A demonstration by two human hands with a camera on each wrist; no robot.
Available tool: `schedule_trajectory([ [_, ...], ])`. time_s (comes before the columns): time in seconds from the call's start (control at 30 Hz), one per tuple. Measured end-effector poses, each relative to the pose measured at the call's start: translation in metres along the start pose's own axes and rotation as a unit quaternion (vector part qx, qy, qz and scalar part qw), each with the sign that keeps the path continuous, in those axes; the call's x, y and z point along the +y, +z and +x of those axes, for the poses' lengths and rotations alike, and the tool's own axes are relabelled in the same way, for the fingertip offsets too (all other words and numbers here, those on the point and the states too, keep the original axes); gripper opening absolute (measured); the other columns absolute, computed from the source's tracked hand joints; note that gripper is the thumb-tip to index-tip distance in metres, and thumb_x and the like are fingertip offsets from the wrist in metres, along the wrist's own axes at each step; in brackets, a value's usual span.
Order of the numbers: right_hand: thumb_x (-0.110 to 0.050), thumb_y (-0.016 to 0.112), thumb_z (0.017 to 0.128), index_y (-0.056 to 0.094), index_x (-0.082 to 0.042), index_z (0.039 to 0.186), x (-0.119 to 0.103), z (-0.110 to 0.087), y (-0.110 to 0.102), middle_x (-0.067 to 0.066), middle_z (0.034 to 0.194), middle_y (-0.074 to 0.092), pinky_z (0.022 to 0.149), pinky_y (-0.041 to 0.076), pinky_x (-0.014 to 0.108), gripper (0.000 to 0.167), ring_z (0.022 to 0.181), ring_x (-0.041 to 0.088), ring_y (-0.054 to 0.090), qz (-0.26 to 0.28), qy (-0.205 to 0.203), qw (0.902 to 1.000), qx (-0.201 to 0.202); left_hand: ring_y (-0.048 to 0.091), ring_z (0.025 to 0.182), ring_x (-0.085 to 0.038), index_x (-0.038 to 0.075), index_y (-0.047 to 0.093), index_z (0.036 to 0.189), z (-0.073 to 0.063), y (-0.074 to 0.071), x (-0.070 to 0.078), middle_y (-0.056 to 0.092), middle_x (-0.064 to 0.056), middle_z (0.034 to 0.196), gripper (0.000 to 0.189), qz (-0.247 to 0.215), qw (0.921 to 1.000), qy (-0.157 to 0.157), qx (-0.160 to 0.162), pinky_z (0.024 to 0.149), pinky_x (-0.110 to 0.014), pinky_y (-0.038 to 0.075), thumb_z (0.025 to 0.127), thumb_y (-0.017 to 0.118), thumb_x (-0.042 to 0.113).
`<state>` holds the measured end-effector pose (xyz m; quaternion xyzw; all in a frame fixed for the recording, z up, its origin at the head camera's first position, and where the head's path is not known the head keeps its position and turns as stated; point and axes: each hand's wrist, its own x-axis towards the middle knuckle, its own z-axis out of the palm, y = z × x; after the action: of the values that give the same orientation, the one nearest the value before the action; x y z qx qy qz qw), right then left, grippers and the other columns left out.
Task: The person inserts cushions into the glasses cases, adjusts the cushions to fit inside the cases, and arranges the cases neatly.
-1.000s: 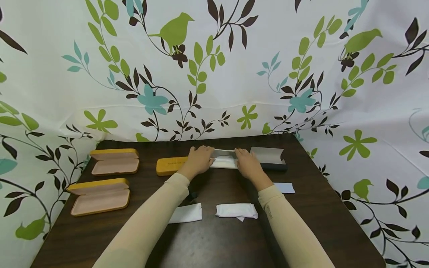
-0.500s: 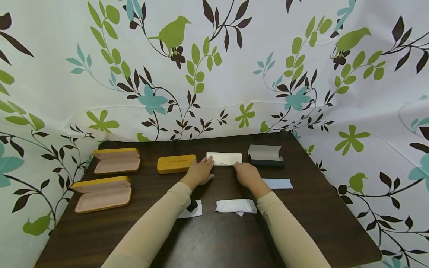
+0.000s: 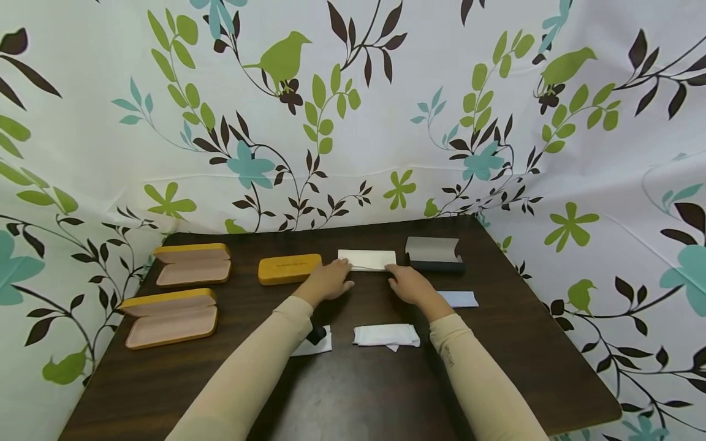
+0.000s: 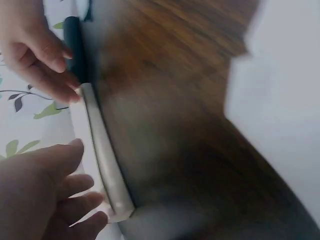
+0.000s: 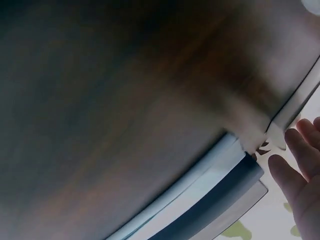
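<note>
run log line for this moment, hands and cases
left hand: at white case, left end; right hand: right end; white case: closed; yellow case beside left hand: closed; dark case: open

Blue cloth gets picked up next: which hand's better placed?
Right hand, likely: it's at the right end of the white case, close to the blue cloth. Left hand is at the left end, farther from the cloth.

I see a bird-and-leaf printed curtain [image 3: 375,147] filling the upper frame. On the dark wood-grain counter [image 3: 375,392], I have two open yellow eyeglass cases [image 3: 193,274] at left and a folded white cloth [image 3: 385,335] at lower centre.
</note>
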<state>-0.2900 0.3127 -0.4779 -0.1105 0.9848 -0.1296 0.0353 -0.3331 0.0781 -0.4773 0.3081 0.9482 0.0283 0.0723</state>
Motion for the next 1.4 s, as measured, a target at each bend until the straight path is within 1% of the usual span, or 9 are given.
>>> schedule_trajectory([
  [0.13, -0.012, 0.055, 0.105, 0.052, 0.000, 0.146, 0.007, -0.004, -0.005, 0.021, 0.142, 0.057, 0.107, 0.045, 0.053, 0.043, 0.129, 0.039, 0.055, 0.027, 0.010, 0.9996, -0.002, 0.052, 0.135, -0.028, 0.008, 0.056, 0.144, 0.000, -0.006, 0.001, 0.055, -0.010, 0.147, 0.046, -0.068, 0.9970, 0.006, 0.038, 0.108, -0.051, 0.045, 0.105, 0.056, 0.032],
  [0.23, -0.013, 0.055, 0.105, 0.052, -0.001, 0.146, 0.011, -0.006, -0.007, 0.022, 0.141, 0.058, 0.106, 0.046, 0.053, 0.043, 0.127, 0.039, 0.057, 0.036, 0.019, 0.9992, -0.001, 0.060, 0.125, -0.028, 0.009, 0.063, 0.137, -0.001, -0.012, 0.003, 0.064, -0.009, 0.135, 0.037, -0.126, 0.9911, 0.010, 0.041, 0.105, -0.049, 0.048, 0.105, 0.058, 0.028],
  [0.43, -0.012, 0.054, 0.106, 0.059, 0.003, 0.137, 0.014, -0.014, -0.013, 0.022, 0.134, 0.062, 0.104, 0.048, 0.051, 0.035, 0.125, 0.038, 0.058, 0.054, 0.026, 0.9975, -0.038, 0.066, 0.111, -0.025, 0.006, 0.067, 0.129, -0.008, -0.021, 0.008, 0.069, -0.008, 0.121, 0.033, -0.243, 0.9680, 0.034, -0.054, 0.100, -0.043, 0.051, 0.106, 0.055, 0.027],
  [0.57, -0.010, 0.058, 0.104, 0.068, 0.002, 0.121, 0.006, -0.023, -0.021, 0.017, 0.118, 0.068, 0.094, 0.053, 0.047, 0.023, 0.111, 0.033, 0.064, 0.043, 0.017, 0.9947, -0.092, 0.070, 0.095, -0.021, 0.004, 0.069, 0.124, -0.014, -0.023, 0.011, 0.071, -0.007, 0.108, 0.030, -0.266, 0.9546, 0.047, -0.127, 0.088, -0.039, 0.056, 0.105, 0.058, 0.024],
  [0.67, -0.009, 0.062, 0.101, 0.071, -0.001, 0.109, -0.001, -0.030, -0.026, 0.010, 0.103, 0.069, 0.083, 0.056, 0.042, 0.014, 0.094, 0.026, 0.066, 0.036, 0.010, 0.9906, -0.132, 0.070, 0.089, -0.019, 0.005, 0.073, 0.116, -0.019, -0.022, 0.019, 0.071, -0.006, 0.103, 0.024, -0.214, 0.9629, 0.062, -0.152, 0.083, -0.037, 0.057, 0.103, 0.063, 0.023],
  [0.77, -0.009, 0.069, 0.097, 0.070, -0.003, 0.098, -0.006, -0.036, -0.027, 0.005, 0.090, 0.067, 0.073, 0.055, 0.036, 0.005, 0.080, 0.019, 0.062, 0.030, 0.012, 0.9858, -0.165, 0.066, 0.084, -0.014, 0.008, 0.075, 0.106, -0.022, -0.018, 0.031, 0.070, -0.001, 0.098, 0.020, -0.143, 0.9752, 0.078, -0.150, 0.079, -0.033, 0.056, 0.099, 0.068, 0.025],
  [0.87, -0.010, 0.077, 0.091, 0.068, -0.006, 0.090, -0.010, -0.042, -0.026, 0.002, 0.083, 0.063, 0.067, 0.052, 0.033, 0.010, 0.074, 0.016, 0.058, 0.016, 0.016, 0.9819, -0.188, 0.060, 0.080, -0.011, 0.010, 0.075, 0.096, -0.025, -0.011, 0.041, 0.068, 0.003, 0.092, 0.020, -0.103, 0.9805, 0.084, -0.145, 0.074, -0.030, 0.053, 0.096, 0.073, 0.030],
  [1.17, -0.009, 0.088, 0.078, 0.063, -0.006, 0.082, -0.018, -0.054, -0.018, 0.000, 0.077, 0.055, 0.060, 0.042, 0.028, 0.026, 0.068, 0.015, 0.050, 0.007, 0.010, 0.9770, -0.213, 0.055, 0.073, -0.010, 0.014, 0.067, 0.086, -0.041, 0.004, 0.059, 0.062, 0.006, 0.083, 0.031, -0.104, 0.9848, 0.041, -0.133, 0.067, -0.028, 0.050, 0.083, 0.085, 0.039],
  [1.4, -0.008, 0.085, 0.081, 0.060, -0.008, 0.070, -0.022, -0.060, -0.012, -0.004, 0.066, 0.046, 0.054, 0.032, 0.026, 0.028, 0.060, 0.011, 0.039, -0.019, -0.007, 0.9739, -0.226, 0.048, 0.064, -0.009, 0.016, 0.062, 0.073, -0.046, 0.011, 0.062, 0.057, 0.008, 0.073, 0.032, -0.085, 0.9892, 0.054, -0.107, 0.057, -0.025, 0.041, 0.083, 0.085, 0.038],
])
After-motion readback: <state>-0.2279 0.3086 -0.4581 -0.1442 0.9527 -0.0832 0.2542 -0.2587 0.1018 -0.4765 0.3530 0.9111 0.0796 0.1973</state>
